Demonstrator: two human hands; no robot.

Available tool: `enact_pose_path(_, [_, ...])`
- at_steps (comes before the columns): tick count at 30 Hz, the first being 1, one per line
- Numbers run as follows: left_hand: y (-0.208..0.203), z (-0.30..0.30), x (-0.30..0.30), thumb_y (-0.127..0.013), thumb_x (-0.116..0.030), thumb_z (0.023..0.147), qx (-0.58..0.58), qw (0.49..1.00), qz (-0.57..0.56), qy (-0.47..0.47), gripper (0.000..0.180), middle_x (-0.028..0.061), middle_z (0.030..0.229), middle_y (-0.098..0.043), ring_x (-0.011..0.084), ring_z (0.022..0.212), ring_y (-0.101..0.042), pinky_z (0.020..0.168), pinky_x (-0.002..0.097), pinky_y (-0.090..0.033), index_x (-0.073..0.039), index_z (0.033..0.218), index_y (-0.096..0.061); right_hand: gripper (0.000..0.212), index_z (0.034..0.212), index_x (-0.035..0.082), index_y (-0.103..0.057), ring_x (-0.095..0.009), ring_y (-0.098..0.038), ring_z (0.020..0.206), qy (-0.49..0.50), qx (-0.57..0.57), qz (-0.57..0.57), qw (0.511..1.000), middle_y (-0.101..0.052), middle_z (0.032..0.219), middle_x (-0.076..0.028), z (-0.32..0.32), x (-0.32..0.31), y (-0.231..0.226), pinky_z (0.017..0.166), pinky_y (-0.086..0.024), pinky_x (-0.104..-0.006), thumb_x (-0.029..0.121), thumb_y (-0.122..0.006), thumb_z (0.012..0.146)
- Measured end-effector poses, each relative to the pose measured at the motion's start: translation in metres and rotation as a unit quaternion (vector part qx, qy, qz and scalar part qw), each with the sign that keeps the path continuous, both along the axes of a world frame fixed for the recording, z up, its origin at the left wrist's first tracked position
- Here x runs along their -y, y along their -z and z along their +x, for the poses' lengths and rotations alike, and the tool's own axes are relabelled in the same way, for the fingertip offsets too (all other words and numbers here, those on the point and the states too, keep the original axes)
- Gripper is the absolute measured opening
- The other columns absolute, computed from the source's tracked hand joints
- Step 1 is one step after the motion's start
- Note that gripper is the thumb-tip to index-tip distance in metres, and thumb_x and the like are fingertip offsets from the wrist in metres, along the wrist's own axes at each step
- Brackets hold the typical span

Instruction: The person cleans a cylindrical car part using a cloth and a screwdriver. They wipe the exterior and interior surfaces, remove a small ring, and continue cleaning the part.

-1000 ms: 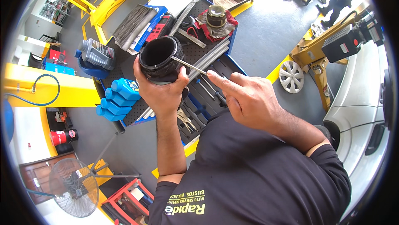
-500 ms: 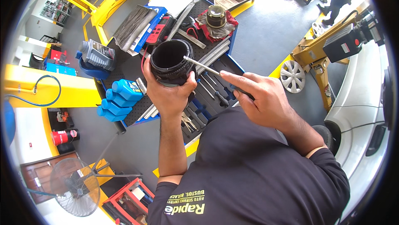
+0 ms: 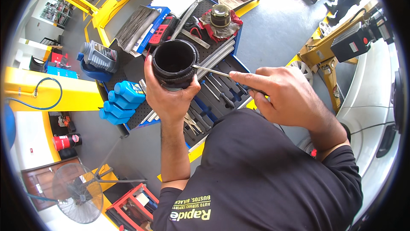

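tool cart (image 3: 132,69), left fingers (image 3: 150,75) around black cylinder (image 3: 174,77), mouth up, right fingers (image 3: 245,78) holding slanted tool (image 3: 213,71), tip leftward

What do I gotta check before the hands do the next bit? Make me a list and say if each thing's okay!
1. Left hand wrapped around the black cylindrical housing: ok.
2. Right hand holding the screwdriver, index finger along it: ok.
3. Screwdriver tip at the housing's rim, on the right side: ok.
4. Left thumb apart from the tip: ok, but it's close, so maybe take care.
5. Inside of the housing clean: cannot tell, it's too dark in there.
6. Tip pressing hard or just resting: cannot tell from this view.
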State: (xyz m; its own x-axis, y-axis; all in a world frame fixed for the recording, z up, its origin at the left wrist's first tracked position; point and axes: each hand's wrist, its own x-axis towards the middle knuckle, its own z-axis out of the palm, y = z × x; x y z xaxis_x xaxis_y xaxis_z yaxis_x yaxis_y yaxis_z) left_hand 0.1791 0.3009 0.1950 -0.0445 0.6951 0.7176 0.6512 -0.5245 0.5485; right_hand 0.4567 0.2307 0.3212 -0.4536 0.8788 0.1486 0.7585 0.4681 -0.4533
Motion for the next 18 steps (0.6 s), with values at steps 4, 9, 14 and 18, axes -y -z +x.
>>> enact_pose_path(4, [-0.015, -0.008, 0.004, -0.095, -0.020, 0.057, -0.104, 0.994, 0.007, 0.015, 0.107, 0.0212, 0.132, -0.072, 0.0383, 0.114, -0.076, 0.096, 0.0453, -0.064, 0.002, 0.152, -0.052, 0.047, 0.136, 0.014, -0.076, -0.031, -0.072, 0.074, -0.080, 0.135, 0.044, 0.987, -0.068, 0.097, -0.012, 0.010, -0.020, -0.027, 0.067, -0.056, -0.0450, 0.005, -0.074, 0.090])
enact_pose_path(9, [-0.034, -0.021, 0.006, -0.093, -0.019, 0.057, -0.184, 0.980, 0.008, 0.071, 0.104, 0.0189, 0.131, -0.072, 0.0399, 0.113, -0.075, 0.094, 0.0467, -0.064, -0.003, 0.152, -0.054, 0.046, 0.132, 0.012, -0.077, -0.029, -0.075, 0.078, -0.165, 0.319, 0.138, 0.923, -0.069, 0.095, -0.011, 0.007, -0.031, -0.045, 0.066, -0.057, -0.0408, 0.006, -0.073, 0.086])
enact_pose_path(14, [-0.040, -0.032, 0.014, -0.095, -0.021, 0.057, -0.145, 0.965, -0.124, 0.178, 0.103, 0.0183, 0.129, -0.074, 0.0397, 0.115, -0.075, 0.096, 0.0462, -0.062, -0.005, 0.151, -0.055, 0.038, 0.130, 0.007, -0.077, -0.029, -0.075, 0.075, -0.276, 0.189, 0.027, 0.942, -0.069, 0.087, -0.013, 0.012, -0.059, -0.045, 0.067, -0.057, -0.0414, 0.002, -0.071, 0.093])
enact_pose_path(18, [-0.035, -0.040, 0.017, -0.097, -0.024, 0.057, -0.094, 0.950, -0.190, 0.229, 0.103, 0.0181, 0.129, -0.075, 0.0384, 0.116, -0.076, 0.101, 0.0447, -0.060, -0.005, 0.150, -0.056, 0.032, 0.128, 0.003, -0.079, -0.032, -0.074, 0.079, -0.318, 0.001, -0.057, 0.946, -0.074, 0.089, -0.014, 0.028, -0.083, -0.011, 0.073, -0.058, -0.0439, 0.000, -0.072, 0.097])
